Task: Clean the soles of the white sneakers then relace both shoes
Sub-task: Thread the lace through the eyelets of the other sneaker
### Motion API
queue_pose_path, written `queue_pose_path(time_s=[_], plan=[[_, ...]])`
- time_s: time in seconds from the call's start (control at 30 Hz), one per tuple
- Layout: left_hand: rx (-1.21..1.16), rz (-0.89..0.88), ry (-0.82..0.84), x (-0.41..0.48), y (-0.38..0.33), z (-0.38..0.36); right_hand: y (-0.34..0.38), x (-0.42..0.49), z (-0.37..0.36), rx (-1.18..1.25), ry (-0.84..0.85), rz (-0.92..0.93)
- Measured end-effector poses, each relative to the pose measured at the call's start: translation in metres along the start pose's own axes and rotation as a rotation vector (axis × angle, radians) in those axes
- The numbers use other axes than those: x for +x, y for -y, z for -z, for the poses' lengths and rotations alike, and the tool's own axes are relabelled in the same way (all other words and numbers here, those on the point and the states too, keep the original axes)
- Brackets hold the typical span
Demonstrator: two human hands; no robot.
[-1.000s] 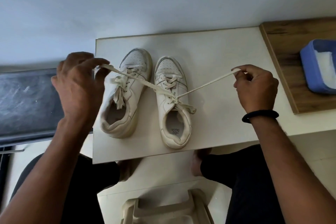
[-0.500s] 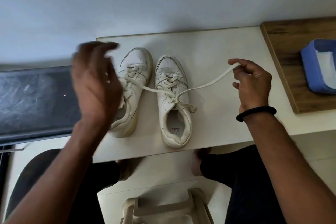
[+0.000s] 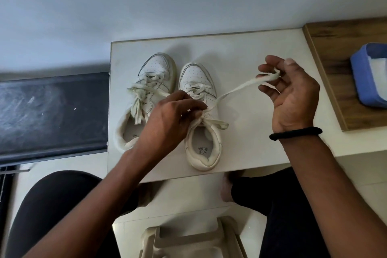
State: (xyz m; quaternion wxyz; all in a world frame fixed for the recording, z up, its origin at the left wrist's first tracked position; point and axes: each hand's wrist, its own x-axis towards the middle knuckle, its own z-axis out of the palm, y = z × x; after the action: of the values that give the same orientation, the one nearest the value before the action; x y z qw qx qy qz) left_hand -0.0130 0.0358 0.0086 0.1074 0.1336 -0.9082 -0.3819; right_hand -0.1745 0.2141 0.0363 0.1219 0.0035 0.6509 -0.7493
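Note:
Two white sneakers stand side by side on a white board [image 3: 251,52], toes away from me. The left sneaker [image 3: 146,90] has its laces bunched loosely over the tongue. The right sneaker [image 3: 202,132] is laced, with one free lace end [image 3: 217,124] lying across its collar. My left hand [image 3: 169,123] pinches the laces at the top eyelets of the right sneaker. My right hand [image 3: 291,92] is raised to the right, palm toward me, holding the other lace end [image 3: 240,87], which runs taut from the shoe and loops around my fingers.
A wooden board [image 3: 335,52] lies at the right with a blue tub [image 3: 368,75] on it. A dark panel [image 3: 52,115] lies left of the white board. My knees are below the board's front edge, with a pale plastic stool [image 3: 188,239] between them.
My left hand let go of the left lace end, swung right and came down onto the laces of the right sneaker. My right hand turned palm-up and wrapped its lace end round the fingers.

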Motion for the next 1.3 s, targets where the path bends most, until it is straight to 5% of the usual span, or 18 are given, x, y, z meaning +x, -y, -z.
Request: queue_pose_path(time_s=[0.23,0.73,1.07,1.3], plan=[[0.004,-0.012,-0.042,0.0,0.005,0.002,-0.01,-0.001,-0.003,-0.305,0.004,0.106],[0.032,-0.009,-0.113,0.0,0.005,-0.004,-0.018,-0.03,-0.026,-0.643,0.545,0.208],[-0.081,0.146,-0.036,-0.004,0.0,-0.003,-0.025,-0.029,-0.027,-0.809,0.509,0.414],[-0.155,0.189,0.04,-0.005,-0.002,0.0,-0.018,-0.023,-0.026,-0.492,0.267,0.341]])
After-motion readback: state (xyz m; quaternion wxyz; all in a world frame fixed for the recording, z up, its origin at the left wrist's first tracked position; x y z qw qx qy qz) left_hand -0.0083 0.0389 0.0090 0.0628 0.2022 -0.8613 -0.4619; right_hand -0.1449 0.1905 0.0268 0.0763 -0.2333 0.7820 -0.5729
